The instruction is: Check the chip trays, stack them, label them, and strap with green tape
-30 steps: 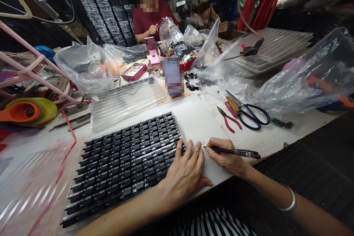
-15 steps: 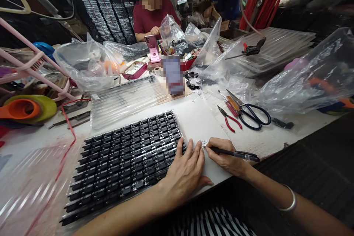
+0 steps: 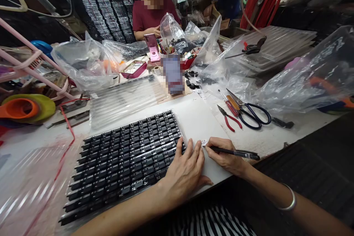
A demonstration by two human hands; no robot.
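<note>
My right hand (image 3: 225, 156) is closed around a black pen (image 3: 240, 153), its tip down by a small white label (image 3: 204, 142) with handwriting on it. My left hand (image 3: 186, 164) lies flat, fingers spread, across the white board (image 3: 197, 116) and the right edge of a tray of black parts (image 3: 124, 155). Its fingertips are close to the label. The black parts, small and dark with pale marks, fill the tray in neat rows.
Red-handled pliers (image 3: 230, 118), a screwdriver (image 3: 229, 103) and scissors (image 3: 250, 112) lie to the right. Behind the tray are a clear ribbed tray (image 3: 127, 97) and a propped phone (image 3: 173, 75). Plastic bags (image 3: 309, 77) crowd the sides. Across the table sits a person in a dark red shirt (image 3: 155, 16).
My hands and the pen have hardly moved. A little more of the label shows beside the pen. The person opposite has shifted their hands slightly.
</note>
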